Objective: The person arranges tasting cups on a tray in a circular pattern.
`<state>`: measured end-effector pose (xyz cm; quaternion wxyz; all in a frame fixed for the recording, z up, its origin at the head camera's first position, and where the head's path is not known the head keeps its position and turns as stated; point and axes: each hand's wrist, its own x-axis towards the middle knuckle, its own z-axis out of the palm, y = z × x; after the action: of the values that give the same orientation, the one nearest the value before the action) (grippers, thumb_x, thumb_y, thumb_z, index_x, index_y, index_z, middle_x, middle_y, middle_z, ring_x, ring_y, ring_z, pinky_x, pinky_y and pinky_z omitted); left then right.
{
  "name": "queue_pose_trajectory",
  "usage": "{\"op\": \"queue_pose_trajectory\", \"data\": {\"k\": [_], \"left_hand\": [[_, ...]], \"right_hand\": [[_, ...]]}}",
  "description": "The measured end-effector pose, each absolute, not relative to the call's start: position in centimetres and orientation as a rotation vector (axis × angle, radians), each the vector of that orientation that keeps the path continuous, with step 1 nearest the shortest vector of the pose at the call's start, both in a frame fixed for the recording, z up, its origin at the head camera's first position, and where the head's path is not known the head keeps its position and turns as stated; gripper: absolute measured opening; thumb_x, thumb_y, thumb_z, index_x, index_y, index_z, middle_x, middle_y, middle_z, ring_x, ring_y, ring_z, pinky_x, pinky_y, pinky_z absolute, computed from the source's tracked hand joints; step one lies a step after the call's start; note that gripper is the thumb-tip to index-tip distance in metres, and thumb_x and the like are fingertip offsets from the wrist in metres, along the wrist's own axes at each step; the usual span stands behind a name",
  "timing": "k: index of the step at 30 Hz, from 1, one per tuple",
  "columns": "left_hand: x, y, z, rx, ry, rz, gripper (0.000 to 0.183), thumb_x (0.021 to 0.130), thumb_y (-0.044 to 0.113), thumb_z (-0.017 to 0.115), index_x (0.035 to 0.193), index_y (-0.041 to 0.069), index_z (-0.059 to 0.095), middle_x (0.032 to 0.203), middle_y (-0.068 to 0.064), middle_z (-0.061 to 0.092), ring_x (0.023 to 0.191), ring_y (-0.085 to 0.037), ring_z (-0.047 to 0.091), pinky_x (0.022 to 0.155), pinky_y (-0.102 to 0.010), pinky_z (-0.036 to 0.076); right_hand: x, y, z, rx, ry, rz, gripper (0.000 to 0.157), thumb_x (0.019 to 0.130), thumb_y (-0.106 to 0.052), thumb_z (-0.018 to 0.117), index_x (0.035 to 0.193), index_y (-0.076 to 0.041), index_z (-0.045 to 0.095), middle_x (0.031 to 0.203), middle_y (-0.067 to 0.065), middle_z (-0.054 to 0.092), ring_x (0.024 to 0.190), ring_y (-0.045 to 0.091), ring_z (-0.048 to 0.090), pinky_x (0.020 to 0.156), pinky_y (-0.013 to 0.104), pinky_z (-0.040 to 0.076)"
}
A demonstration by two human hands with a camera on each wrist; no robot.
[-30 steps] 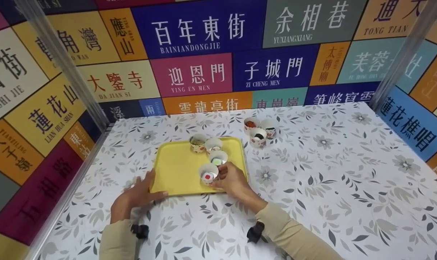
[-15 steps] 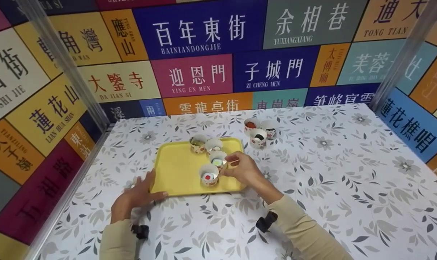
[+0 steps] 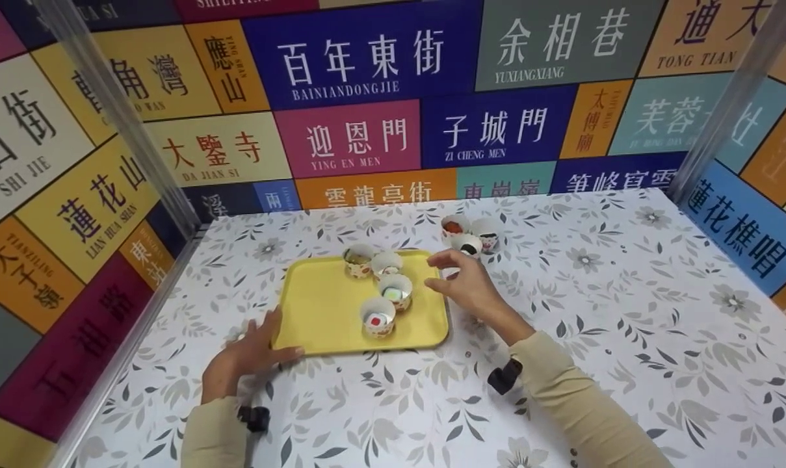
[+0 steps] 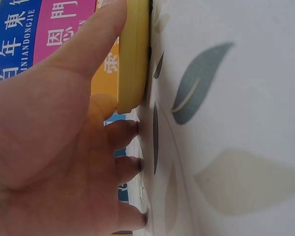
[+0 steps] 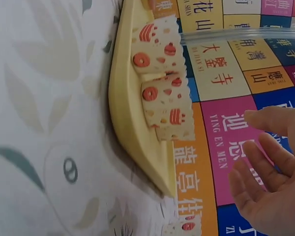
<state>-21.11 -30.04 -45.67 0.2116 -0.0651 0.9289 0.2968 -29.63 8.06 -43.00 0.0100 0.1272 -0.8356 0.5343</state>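
While the left hand (image 3: 256, 344) lies at the yellow tray's (image 3: 324, 309) 8 o'clock, its thumb straight along the near edge, we find it touching rather than clasping. The right hand (image 3: 474, 286) hangs near 3 o'clock, thumb and fingers wide apart, holding nothing. Four paper cups (image 3: 378, 318) stand upright on the tray, curving from 12 to 5 o'clock. Three further cups (image 3: 462, 242) stand close together on the patterned table (image 3: 614, 312) at 2 o'clock. We judge that brushing knuckles could topple a lidless cup there; a left-hand shove could jolt the tray.
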Motion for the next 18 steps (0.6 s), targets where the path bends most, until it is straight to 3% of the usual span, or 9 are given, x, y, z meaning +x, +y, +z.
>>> {"op": "queue_pose_trajectory", "data": {"k": [7,11,18], "left_hand": [[-21.1,-30.2,-45.7,-0.135,2.594,0.784,0.114,0.085,0.065,0.067,0.162,0.018,-0.002,0.17,-0.013,-0.005,0.154,-0.043,-0.013,0.119,-0.072,-0.005],[-21.1,-30.2,-45.6,-0.129,2.599,0.771,0.113,0.085,0.066,0.066,0.162,0.019,-0.003,0.17,-0.013,-0.006,0.154,-0.044,-0.014,0.119,-0.072,-0.006],[-21.1,-30.1,-45.8,-0.162,2.594,0.772,0.112,0.085,0.066,0.066,0.162,0.021,-0.003,0.17,-0.012,-0.007,0.154,-0.043,-0.014,0.119,-0.071,-0.007]], "right_hand": [[-32.0,10.7,-42.9,0.421,-2.588,1.642,0.048,0.088,-0.017,0.077,0.131,-0.005,0.061,0.133,0.013,0.063,0.128,0.033,0.055,0.105,0.046,0.048],[-33.2,11.9,-43.0,0.383,-2.601,1.605,0.048,0.089,-0.021,0.076,0.133,-0.011,0.061,0.137,0.009,0.06,0.121,0.034,0.057,0.097,0.046,0.052],[-34.7,13.6,-43.4,0.336,-2.609,1.553,0.052,0.089,-0.025,0.077,0.136,-0.013,0.058,0.144,0.011,0.053,0.133,0.035,0.049,0.107,0.048,0.047]]}}
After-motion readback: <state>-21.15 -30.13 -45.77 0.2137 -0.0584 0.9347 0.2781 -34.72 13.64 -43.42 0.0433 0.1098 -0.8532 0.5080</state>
